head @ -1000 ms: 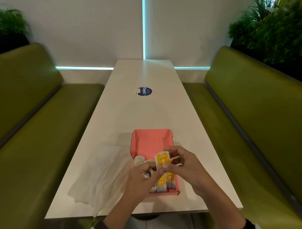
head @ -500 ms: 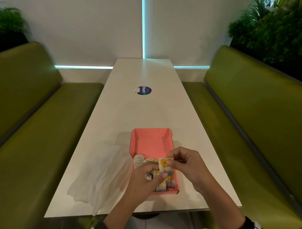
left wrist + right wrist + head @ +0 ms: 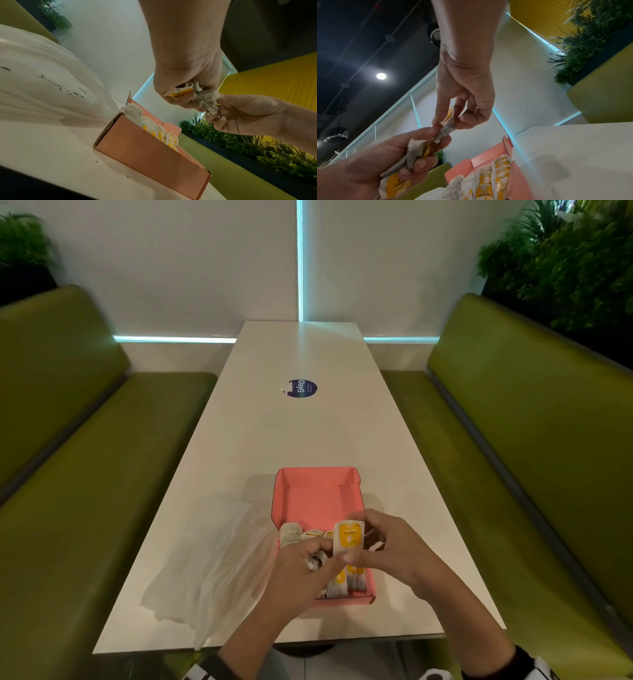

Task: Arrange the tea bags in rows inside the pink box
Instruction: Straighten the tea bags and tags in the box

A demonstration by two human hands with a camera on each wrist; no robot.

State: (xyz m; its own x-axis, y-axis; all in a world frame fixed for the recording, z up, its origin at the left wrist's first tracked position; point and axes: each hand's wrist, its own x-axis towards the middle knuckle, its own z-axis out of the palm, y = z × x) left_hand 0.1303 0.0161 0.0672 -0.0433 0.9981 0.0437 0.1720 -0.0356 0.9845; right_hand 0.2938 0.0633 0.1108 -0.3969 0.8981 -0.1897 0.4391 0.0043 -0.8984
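Only the table sticker reads legibly: "ClayG".

Long white table runs near to far, w/ round blue sticker toward far end. Green padded benches left & right. White wall w/ cyan light strips. Plants in far corners. Dark ceiling, round downlight.
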